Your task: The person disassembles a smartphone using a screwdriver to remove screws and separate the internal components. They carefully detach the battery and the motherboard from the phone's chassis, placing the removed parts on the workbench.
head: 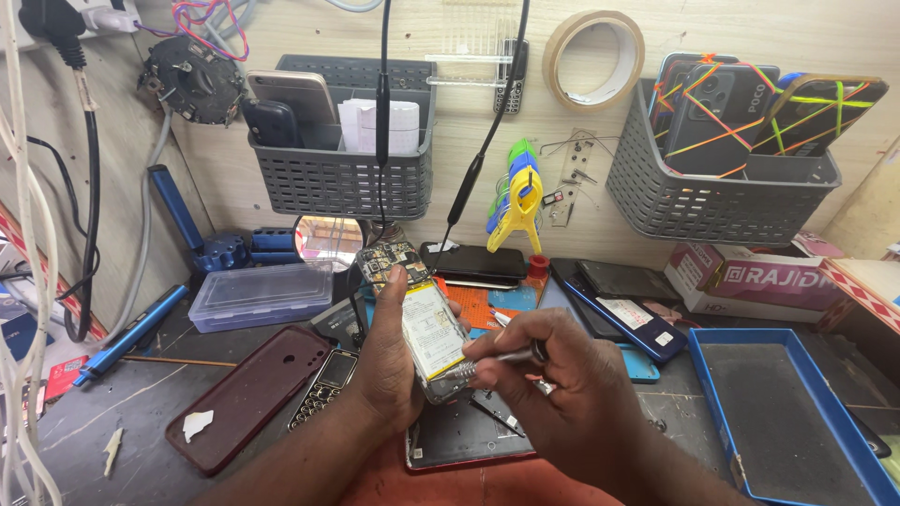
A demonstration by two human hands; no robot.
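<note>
Nearest us, our right hand (562,375) pinches a thin metal tool (514,355), its fingers closed on the handle and its tip at the lower end of the opened phone (422,314). Our left hand (389,361) wraps that phone from behind, thumb on its edge, holding it tilted above the bench (150,412). To work cleanly we should keep the tip shallow and clear of the yellow-edged battery (431,328). Beyond lie a maroon case (248,394), a keypad phone (323,387) and wall baskets (342,178).
</note>
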